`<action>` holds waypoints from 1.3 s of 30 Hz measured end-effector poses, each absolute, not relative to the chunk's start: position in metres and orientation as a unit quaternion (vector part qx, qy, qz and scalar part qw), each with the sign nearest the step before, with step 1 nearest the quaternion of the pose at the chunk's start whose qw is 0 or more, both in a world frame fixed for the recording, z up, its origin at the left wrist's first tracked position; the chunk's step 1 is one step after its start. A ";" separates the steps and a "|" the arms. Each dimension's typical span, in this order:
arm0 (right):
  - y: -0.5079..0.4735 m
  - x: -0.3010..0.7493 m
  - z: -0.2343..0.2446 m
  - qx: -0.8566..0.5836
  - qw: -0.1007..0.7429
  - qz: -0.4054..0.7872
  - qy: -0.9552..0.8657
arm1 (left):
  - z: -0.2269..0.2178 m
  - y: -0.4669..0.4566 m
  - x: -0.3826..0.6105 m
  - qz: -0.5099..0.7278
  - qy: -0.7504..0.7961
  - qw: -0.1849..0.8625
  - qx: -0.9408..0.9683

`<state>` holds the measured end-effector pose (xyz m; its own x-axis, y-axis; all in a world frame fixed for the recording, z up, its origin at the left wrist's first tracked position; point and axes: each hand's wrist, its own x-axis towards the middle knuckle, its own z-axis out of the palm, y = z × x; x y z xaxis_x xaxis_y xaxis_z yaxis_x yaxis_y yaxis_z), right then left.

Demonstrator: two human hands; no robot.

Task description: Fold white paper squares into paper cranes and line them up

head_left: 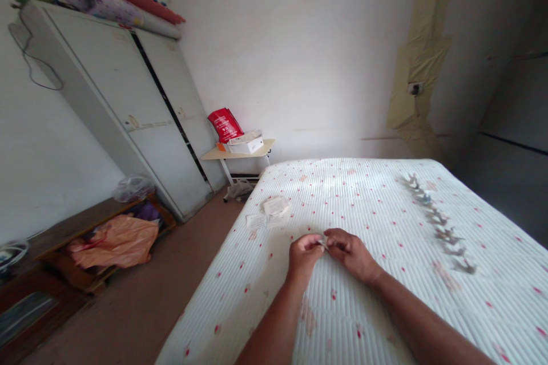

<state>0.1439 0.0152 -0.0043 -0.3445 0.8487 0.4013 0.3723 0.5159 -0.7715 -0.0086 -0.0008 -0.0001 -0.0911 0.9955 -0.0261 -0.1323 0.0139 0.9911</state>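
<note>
Head view shows left hand (pixel 305 252) and right hand (pixel 351 254) pinching one small piece (pixel 323 243), perhaps paper, between their fingertips above the bed (pixel 334 322). I think a light grip suits it, edges matched before firm pressing.

Wall (pixel 308 57) bright ctr., R side v. dim; edges stretched, blurry.

Paper slips (pixel 276 206) look matt, the bedcover (pixel 363 205) ribbed cloth.
</note>
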 end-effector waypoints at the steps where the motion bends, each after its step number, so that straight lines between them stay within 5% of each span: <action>1: 0.016 0.144 -0.005 -0.392 0.416 0.296 -0.765 | 0.000 -0.001 -0.008 0.550 0.495 0.507 0.443; 13: 0.016 0.141 -0.006 -0.393 0.425 0.298 -0.759 | -0.002 0.000 -0.007 0.542 0.495 0.490 0.470; 39: 0.010 0.134 -0.004 -0.465 0.318 0.024 -0.826 | -0.004 0.006 0.002 0.519 0.544 0.391 0.531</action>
